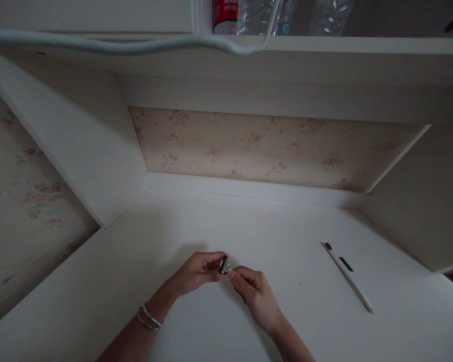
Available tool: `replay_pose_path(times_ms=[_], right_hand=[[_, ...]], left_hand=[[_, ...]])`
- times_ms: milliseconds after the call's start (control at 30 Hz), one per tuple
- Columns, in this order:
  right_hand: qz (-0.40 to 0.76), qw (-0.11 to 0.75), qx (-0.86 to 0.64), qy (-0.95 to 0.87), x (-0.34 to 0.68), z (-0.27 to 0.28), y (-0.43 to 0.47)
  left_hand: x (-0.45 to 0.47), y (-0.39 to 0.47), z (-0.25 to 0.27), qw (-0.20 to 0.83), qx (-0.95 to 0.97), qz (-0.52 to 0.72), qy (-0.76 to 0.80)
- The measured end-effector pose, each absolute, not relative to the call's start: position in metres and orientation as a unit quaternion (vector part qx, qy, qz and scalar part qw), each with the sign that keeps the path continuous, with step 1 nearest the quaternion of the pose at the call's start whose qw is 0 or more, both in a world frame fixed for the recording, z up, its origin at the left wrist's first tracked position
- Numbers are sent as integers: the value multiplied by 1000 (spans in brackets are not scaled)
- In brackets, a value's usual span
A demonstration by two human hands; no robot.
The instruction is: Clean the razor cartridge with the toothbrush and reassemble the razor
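A small black-and-silver clip (223, 264), which looks like a binder clip, is held up above the white desk between both hands. The thumb and fingers of my left hand (196, 271) pinch its black part from the left. My right hand (254, 294) has its thumb and forefinger closed on the silver metal part at the right side. The fingertips hide some of the clip, and its fine details are too small to make out. Two silver bangles (149, 318) circle my left wrist.
On the desk (272, 226) at right lie a slim white pen-like stick (349, 279) with a dark end and a short dark green strip (346, 264) beside it. Side panels flank the desk. A shelf (324, 45) with plastic bottles (256, 17) and a pale cable (136, 48) hang overhead.
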State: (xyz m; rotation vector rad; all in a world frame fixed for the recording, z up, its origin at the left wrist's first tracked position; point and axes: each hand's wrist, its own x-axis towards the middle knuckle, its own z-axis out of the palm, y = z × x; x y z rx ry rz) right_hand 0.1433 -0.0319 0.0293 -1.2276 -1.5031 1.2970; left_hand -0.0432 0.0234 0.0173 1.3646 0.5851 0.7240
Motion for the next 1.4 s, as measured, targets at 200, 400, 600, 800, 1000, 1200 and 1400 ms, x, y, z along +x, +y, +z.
replay_pose_path(times_ms=[200,400,600,800,1000,1200,1400], right_hand=[[513,391,-480,-595,144,27,-32],[472,404,-493,-609,142,34,-33],[463,403,-502,-609,140,36,-35],[479,399,-500,-602,144,30,-31],[561,369,-455,-585,150,27,-27],[663,357,-407,-517,150,31,-26],[668,370,-396,-510,149,30,-26]], left_hand=[[-42,23,14,697,591,319,252],[-40,23,15,689,598,326,250],[-41,24,15,675,612,321,258],[-41,23,18,674,617,313,258],[-43,22,14,679,613,309,260],[-44,22,12,675,613,312,267],[-44,22,9,671,610,318,277]])
